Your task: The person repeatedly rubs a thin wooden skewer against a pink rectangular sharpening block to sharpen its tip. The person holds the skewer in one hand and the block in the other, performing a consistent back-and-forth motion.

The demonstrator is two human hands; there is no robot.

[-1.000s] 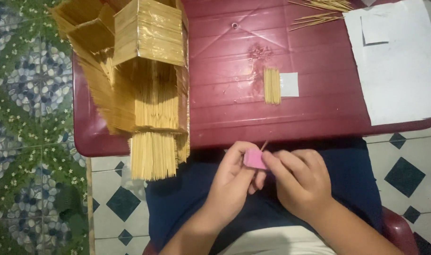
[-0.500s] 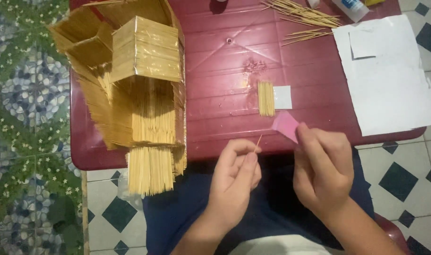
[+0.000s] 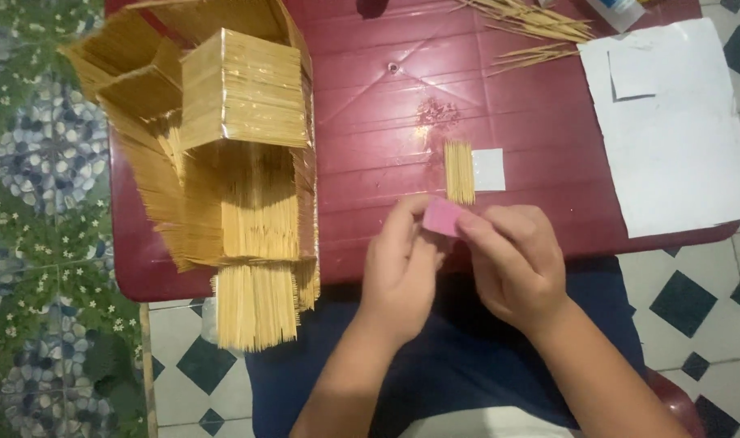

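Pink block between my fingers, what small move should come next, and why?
Probably draw the pink block along the stick tip. Both the left hand and right hand pinch around it above the red table, beside the small row of sticks.
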